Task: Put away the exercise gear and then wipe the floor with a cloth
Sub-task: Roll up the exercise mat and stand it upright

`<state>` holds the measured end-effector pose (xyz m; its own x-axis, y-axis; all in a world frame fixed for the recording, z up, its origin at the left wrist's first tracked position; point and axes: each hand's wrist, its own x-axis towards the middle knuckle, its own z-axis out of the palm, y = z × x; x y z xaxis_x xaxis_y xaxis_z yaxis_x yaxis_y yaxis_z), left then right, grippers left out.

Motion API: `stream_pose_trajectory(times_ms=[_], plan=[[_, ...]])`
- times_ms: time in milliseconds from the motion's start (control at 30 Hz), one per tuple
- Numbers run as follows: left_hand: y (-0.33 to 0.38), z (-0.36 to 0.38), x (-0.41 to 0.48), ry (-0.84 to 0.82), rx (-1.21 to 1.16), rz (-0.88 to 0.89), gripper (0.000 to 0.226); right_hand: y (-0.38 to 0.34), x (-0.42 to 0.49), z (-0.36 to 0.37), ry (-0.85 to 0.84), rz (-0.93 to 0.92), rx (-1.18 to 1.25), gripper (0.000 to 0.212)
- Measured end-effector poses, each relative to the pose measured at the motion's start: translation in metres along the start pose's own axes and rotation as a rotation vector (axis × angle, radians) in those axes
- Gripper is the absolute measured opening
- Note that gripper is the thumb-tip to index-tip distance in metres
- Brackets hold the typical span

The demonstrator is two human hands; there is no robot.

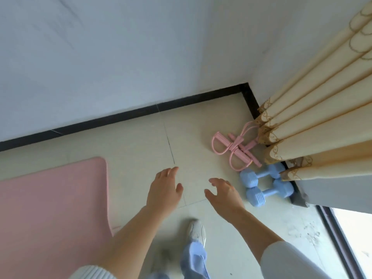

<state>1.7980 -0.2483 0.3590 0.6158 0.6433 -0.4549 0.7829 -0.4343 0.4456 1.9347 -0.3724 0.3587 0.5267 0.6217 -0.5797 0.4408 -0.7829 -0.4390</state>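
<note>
Currently, in the head view, both of your hands hang above the floor (141,141) and hold nothing. Your left hand (164,188) has its fingers straight and loosely together. Your right hand (224,193) has its fingers spread and slightly bent, thumb apart, with no object between them.

Locate the gear. The two blue dumbbells (268,191) lie side by side along the floor's right edge, near its far right corner, partly under the hem of the curtain (314,121). The pink pedal puller (234,149) lies just beyond them, closer to that corner, with its cords running under the curtain. The pink mat (52,208) lies flat toward the left edge, well apart from both.

Note the governing relation: the dumbbells lie to the right of your right-hand fingertips, near but not touching, so your right hand is the nearer one. Each dumbbell's long axis runs from the near left up toward the curtain, so the handle crosses your line of reach at an angle. Judged from this, the gear is not yet put away, and the coming grasp would call for turning the right palm across the nearer handle. No cloth is in view
</note>
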Motion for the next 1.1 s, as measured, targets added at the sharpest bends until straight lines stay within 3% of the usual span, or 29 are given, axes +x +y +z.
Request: stream_pose_trajectory(times_ms=[233, 367, 500, 700, 933, 1100], plan=[[-0.119, -0.013, -0.114, 0.099, -0.057, -0.14, 0.052, -0.071, -0.07, 0.099, -0.121, -0.073, -0.172, 0.049], [-0.212, -0.024, -0.2, 0.143, -0.069, -0.157, 0.051, -0.125, -0.127, 0.174, -0.1, -0.11, -0.242, 0.05], [-0.314, -0.038, -0.295, 0.166, 0.071, -0.133, 0.046, -0.184, -0.198, 0.259, -0.057, -0.142, -0.287, 0.051], [-0.436, -0.046, -0.403, 0.139, 0.113, -0.283, 0.051, -0.255, -0.286, 0.372, -0.075, -0.277, -0.388, 0.05], [-0.499, -0.026, -0.417, 0.069, 0.054, -0.409, 0.053, -0.28, -0.3, 0.444, -0.082, -0.341, -0.468, 0.045], [-0.517, -0.02, -0.378, 0.009, 0.05, -0.307, 0.057, -0.286, -0.27, 0.472, -0.083, -0.273, -0.537, 0.046]])
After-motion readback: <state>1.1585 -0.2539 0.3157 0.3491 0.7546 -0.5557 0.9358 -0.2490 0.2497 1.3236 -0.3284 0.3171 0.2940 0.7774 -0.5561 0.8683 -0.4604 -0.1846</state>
